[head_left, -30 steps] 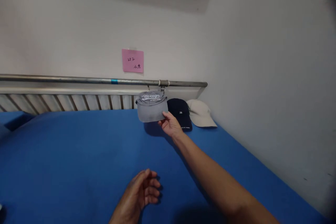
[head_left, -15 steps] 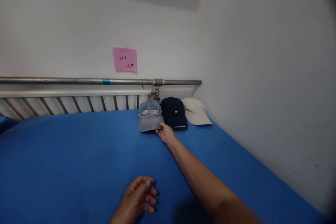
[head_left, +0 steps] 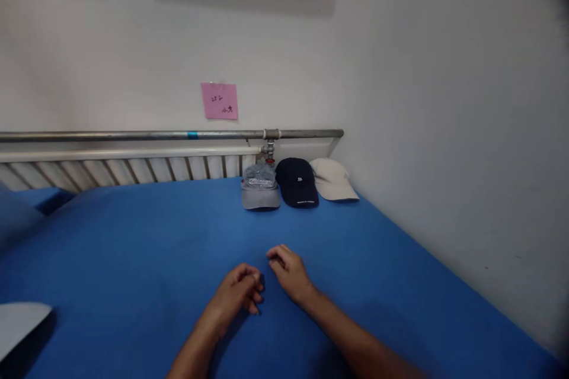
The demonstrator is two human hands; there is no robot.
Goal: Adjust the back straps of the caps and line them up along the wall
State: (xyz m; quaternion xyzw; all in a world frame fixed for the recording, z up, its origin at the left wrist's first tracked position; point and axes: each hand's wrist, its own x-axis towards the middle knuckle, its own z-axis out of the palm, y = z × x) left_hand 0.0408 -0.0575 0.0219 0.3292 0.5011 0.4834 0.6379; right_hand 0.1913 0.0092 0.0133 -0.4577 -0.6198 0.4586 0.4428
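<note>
Three caps sit in a row at the far end of the blue surface [head_left: 133, 260], up against the radiator: one grey cap [head_left: 260, 190] on the left with pale lettering on its front, one dark navy cap [head_left: 297, 182] in the middle, one beige cap [head_left: 332, 180] on the right by the wall corner. Grey and navy touch side by side; navy and beige overlap slightly at the edges. All three lie crown up, brims pointing toward the camera.

Two hands are in view, both empty, low over the blue surface and well short of the caps. The left hand [head_left: 237, 292] has its fingers loosely curled inward, gripping nothing. The right hand [head_left: 288, 270] sits just beside it, fingers bent and relaxed, nothing in it either. The grey cap lies nearest to them, straight ahead.

One metal pipe [head_left: 133, 135] runs along the wall above one ribbed radiator [head_left: 111, 169]. One pink note [head_left: 219, 100] is stuck on the wall above the pipe.
</note>
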